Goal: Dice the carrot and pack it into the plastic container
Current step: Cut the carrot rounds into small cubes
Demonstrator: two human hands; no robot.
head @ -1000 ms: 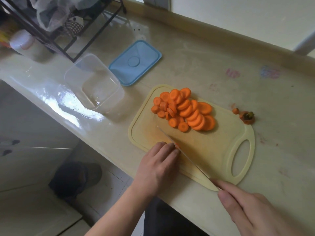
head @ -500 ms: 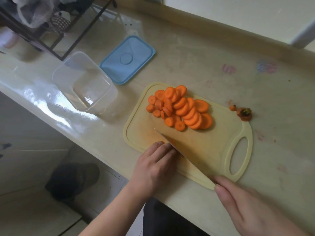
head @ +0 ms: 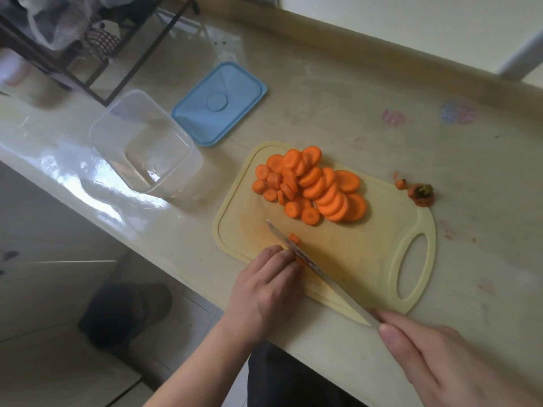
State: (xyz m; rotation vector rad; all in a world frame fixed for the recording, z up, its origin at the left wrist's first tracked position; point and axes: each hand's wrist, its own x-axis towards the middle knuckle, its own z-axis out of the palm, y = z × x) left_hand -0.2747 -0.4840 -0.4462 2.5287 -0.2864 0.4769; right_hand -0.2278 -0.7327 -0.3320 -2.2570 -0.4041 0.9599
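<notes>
On the cutting board (head: pixel 367 259), carrot rounds (head: pixel 311 186) sit piled & cut. Left hand (head: pixel 264 292) pinches a last bit, right hand (head: pixel 440 359) grips the knife (head: pixel 317 268). Dicing's left; plastic container (head: pixel 141 142) w/ nothing packed yet.

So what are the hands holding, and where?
Right hand grips the knife at its handle end. Left hand pins a carrot piece under its fingertips, against the blade.

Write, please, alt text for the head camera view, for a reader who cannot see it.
A person's right hand holds a knife cutting a carrot piece that the left hand steadies on a yellow cutting board. Carrot slices lie piled on it; an empty plastic container and blue lid wait nearby.
</notes>
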